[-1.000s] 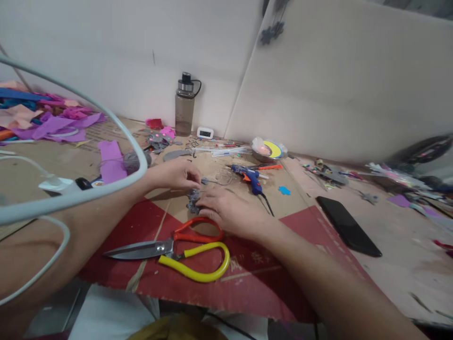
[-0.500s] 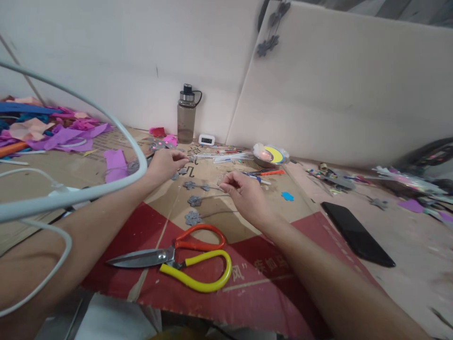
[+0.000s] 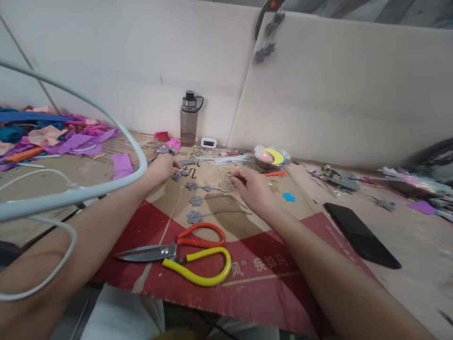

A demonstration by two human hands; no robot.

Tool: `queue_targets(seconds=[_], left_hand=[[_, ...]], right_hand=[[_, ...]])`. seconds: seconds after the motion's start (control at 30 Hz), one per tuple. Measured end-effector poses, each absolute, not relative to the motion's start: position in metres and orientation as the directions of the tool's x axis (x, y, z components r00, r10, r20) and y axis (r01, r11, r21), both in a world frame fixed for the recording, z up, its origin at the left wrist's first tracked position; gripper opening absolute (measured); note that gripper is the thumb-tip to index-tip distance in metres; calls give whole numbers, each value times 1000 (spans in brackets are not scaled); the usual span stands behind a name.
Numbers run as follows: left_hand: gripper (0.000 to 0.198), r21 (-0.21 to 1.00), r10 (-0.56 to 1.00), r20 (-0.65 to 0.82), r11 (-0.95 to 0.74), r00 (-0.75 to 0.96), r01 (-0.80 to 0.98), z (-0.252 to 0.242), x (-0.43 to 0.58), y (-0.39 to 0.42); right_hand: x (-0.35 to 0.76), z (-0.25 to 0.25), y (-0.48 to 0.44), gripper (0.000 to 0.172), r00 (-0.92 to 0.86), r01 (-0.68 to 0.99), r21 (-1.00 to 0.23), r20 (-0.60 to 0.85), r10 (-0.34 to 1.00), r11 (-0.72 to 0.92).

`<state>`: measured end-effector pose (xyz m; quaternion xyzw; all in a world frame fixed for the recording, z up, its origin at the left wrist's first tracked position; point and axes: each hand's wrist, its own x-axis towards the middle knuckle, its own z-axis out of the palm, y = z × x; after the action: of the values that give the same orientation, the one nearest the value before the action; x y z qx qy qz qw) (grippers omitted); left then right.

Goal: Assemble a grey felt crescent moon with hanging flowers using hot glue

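My left hand (image 3: 163, 167) is on the cardboard at centre left, fingers drawn together beside a grey strip (image 3: 188, 162) and small grey flower pieces (image 3: 177, 176). What is between its fingertips is too small to make out. My right hand (image 3: 254, 190) has thumb and fingers closed by a thin clear coil (image 3: 225, 183); whether it grips the coil I cannot tell. Between the hands lie grey flowers on wire stems: an upper one (image 3: 191, 186), a middle one (image 3: 196, 201) and a lower one (image 3: 194, 216). Nearer me rest scissors (image 3: 203, 278) with red and yellow handles.
A white tube (image 3: 123, 182) curves over my left forearm. At the back stand a bottle (image 3: 188, 125), a small clock (image 3: 208, 142) and a bowl (image 3: 272, 160). A black phone (image 3: 361, 235) lies right, a blue flower cutout (image 3: 289, 197) nearby, coloured scraps (image 3: 46, 134) left.
My left hand has moved slightly left, away from the wire stems. My right hand has shifted a little right and away from me, exposing more stem ends. The view has tilted slightly.
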<state>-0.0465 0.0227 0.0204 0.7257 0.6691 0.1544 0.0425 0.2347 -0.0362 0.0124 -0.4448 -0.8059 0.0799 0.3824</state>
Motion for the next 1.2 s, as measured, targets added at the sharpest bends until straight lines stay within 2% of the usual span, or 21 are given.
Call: queue_targets(seconds=[0.2, 0.37, 0.43, 0.53, 0.63, 0.73, 0.9, 1.0, 1.1, 1.2], left_hand=[[30, 176, 971, 3, -236, 240, 956, 24, -53, 24], [20, 170, 967, 54, -255, 250, 952, 25, -53, 24], [15, 225, 977, 57, -211, 204, 951, 31, -52, 20], [10, 411, 993, -3, -107, 119, 905, 45, -50, 11], [20, 679, 993, -7, -84, 122, 729, 56, -43, 2], [25, 832, 979, 56, -154, 196, 533, 58, -30, -5], [27, 837, 924, 170, -318, 343, 444, 50, -3, -17], [30, 853, 914, 172, -326, 368, 409, 45, 9, -23], [27, 877, 915, 133, -287, 380, 386, 41, 15, -26], [25, 893, 911, 86, -250, 403, 373, 37, 17, -26]], right_hand=[[235, 7, -33, 15, -336, 667, -437, 546, 767, 604], [234, 4, -33, 15, -351, 670, -439, 522, 777, 598], [233, 5, -35, 15, -350, 664, -460, 505, 789, 589], [232, 6, -36, 14, -339, 633, -526, 472, 814, 569], [229, 1, -35, 13, -330, 551, -643, 418, 846, 532], [223, -5, -35, 12, -325, 403, -765, 393, 860, 502], [208, -6, -43, 30, -300, 163, -882, 381, 874, 441], [201, -7, -49, 35, -313, 36, -927, 346, 885, 375], [198, -9, -50, 32, -310, 8, -935, 335, 889, 355], [199, -10, -50, 21, -285, 38, -925, 352, 892, 377]])
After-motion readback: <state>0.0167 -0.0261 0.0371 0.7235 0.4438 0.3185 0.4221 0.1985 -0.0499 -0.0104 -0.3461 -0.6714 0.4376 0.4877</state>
